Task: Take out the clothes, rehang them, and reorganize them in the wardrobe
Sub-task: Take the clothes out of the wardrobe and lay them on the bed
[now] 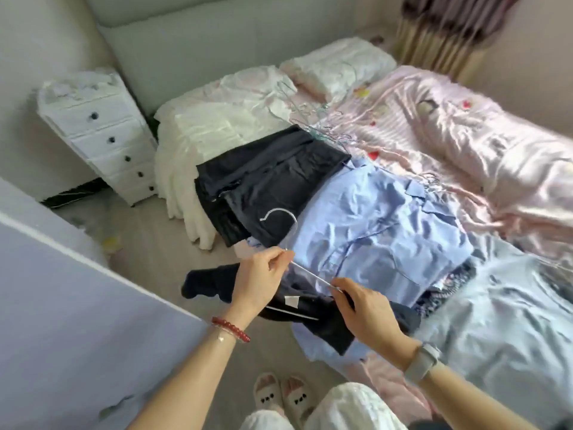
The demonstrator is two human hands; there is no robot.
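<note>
A clear plastic hanger [283, 226] is held over the bed's near edge, its hook pointing up and left. My left hand [259, 276] pinches it at the neck. My right hand [362, 305] grips its right arm together with a dark navy garment [325, 318] that drapes below, a white label showing. A light blue shirt [381, 240] lies crumpled on the bed just beyond my hands. Folded black trousers [266, 178] lie further left on the bed. Several bare wire hangers [313, 119] lie in a heap beyond the trousers.
The bed carries a pink satin quilt [465, 144], white bedding [217, 119] and a patterned dark garment [449, 287] under the blue shirt. A white drawer unit [102, 138] stands left of the bed. A pale panel [62, 305] fills the lower left. My slippers [282, 395] are on the floor.
</note>
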